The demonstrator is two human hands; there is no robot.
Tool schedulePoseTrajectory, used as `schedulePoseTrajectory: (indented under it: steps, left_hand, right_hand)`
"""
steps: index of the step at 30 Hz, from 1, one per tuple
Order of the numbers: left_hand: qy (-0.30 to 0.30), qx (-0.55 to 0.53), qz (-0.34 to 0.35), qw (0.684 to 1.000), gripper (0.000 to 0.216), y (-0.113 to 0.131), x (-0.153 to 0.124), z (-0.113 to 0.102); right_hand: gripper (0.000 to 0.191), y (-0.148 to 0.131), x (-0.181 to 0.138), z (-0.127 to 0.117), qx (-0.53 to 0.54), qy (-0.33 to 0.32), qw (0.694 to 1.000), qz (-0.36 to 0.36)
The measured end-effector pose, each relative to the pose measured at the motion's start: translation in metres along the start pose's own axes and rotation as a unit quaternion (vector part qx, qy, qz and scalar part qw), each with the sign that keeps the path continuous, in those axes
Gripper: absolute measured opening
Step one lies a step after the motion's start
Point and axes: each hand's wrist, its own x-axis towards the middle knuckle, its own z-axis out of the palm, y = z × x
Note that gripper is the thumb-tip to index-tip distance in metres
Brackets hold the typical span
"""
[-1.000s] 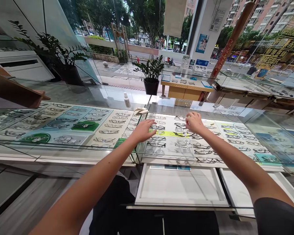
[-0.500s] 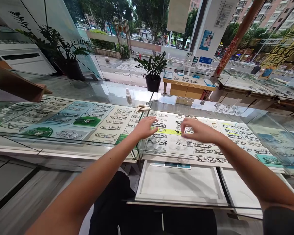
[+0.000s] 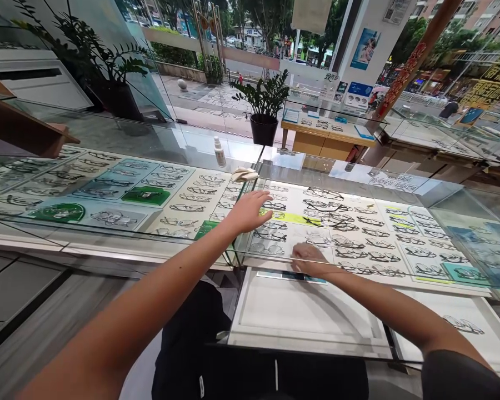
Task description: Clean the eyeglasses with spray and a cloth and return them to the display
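Note:
My left hand (image 3: 250, 212) rests over the glass top of the display case, fingers stretched forward and slightly apart, holding nothing. A folded cream cloth (image 3: 244, 174) lies just beyond its fingertips. My right hand (image 3: 310, 260) is lower, at the near edge of the lit display, with its fingers curled down. What those fingers hold, if anything, is hidden. Close to it are a pale-framed pair of eyeglasses (image 3: 319, 239) and a dark-framed pair of eyeglasses (image 3: 272, 235). Under the right forearm, a white drawer (image 3: 308, 316) stands pulled out.
Rows of eyeglasses (image 3: 187, 208) fill the case to the left. A white spray bottle (image 3: 219, 152) stands on the glass. Another open drawer (image 3: 435, 319) on the right holds eyeglasses (image 3: 463, 325). Beyond the counter are a potted plant (image 3: 263, 108) and a wooden table (image 3: 327, 136).
My right hand has moved down and toward me, from above the eyeglass rows to the display's near edge. My left hand has stayed nearly in place. The view has tilted slightly downward.

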Motion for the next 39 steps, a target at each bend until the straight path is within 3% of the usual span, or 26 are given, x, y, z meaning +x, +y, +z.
schedulePoseTrajectory:
  steps: [5,9,12,17,22,27,31,35,39]
  left_hand:
    - [0.0,-0.011,-0.003,1.0,0.055,0.001,0.0,-0.003]
    - [0.007,-0.018,-0.001,1.0,0.051,-0.002,0.0,-0.003]
    - [0.008,-0.021,-0.001,1.0,0.048,-0.004,-0.001,-0.003]
    - [-0.002,-0.025,-0.015,1.0,0.047,-0.004,-0.002,-0.006]
    - [-0.014,-0.031,-0.03,0.999,0.047,-0.003,-0.003,-0.008]
    - [-0.018,-0.03,-0.038,0.999,0.047,-0.003,-0.003,-0.008]
    - [-0.026,-0.029,-0.043,0.998,0.046,-0.003,-0.002,-0.009]
    - [-0.028,-0.029,-0.041,0.998,0.046,-0.002,-0.002,-0.01]
    - [-0.026,-0.031,-0.042,0.998,0.047,-0.003,-0.002,-0.008]
  right_hand:
    - [0.023,0.036,0.074,0.01,0.01,0.143,0.989,0.03]
    - [0.023,0.055,0.134,0.011,0.019,0.213,0.975,0.053]
    - [0.029,0.068,0.175,0.008,0.026,0.231,0.97,0.075]
    - [0.057,0.087,0.235,0.0,0.03,0.239,0.965,0.108]
    - [0.065,0.093,0.279,0.003,0.017,0.24,0.965,0.099]
    - [0.056,0.092,0.298,0.008,0.002,0.212,0.97,0.118]
    - [0.061,0.094,0.297,0.001,0.016,0.254,0.957,0.14]
    - [0.058,0.107,0.281,-0.011,0.014,0.287,0.942,0.172]
    - [0.045,0.135,0.247,-0.025,-0.044,0.302,0.941,0.146]
